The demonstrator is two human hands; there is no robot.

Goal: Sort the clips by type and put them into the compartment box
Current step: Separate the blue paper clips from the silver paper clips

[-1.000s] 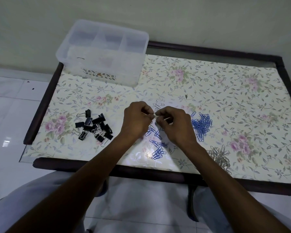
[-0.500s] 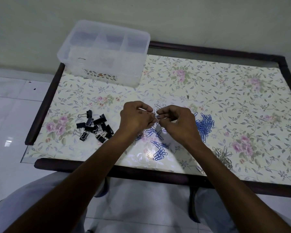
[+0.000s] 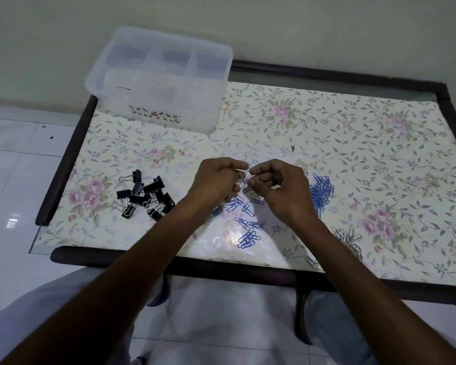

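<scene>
My left hand (image 3: 216, 180) and my right hand (image 3: 277, 185) meet above the middle of the table, both pinching a small tangle of silver paper clips (image 3: 245, 171) between their fingertips. Loose blue paper clips (image 3: 248, 233) lie scattered under and in front of the hands. A sorted heap of blue paper clips (image 3: 321, 192) lies just right of my right hand. Black binder clips (image 3: 145, 198) are piled to the left. A heap of silver paper clips (image 3: 349, 239) lies near the front edge at the right. The clear compartment box (image 3: 158, 77) stands at the back left corner.
The table (image 3: 353, 133) has a floral cover and a dark wooden frame. A wall rises right behind it. White floor tiles lie to the left, and my knees sit under the front edge.
Both hands have stayed together over the middle, working their fingers on the tangled clips; the right hand's fingers have opened out slightly. The piles have not moved.
</scene>
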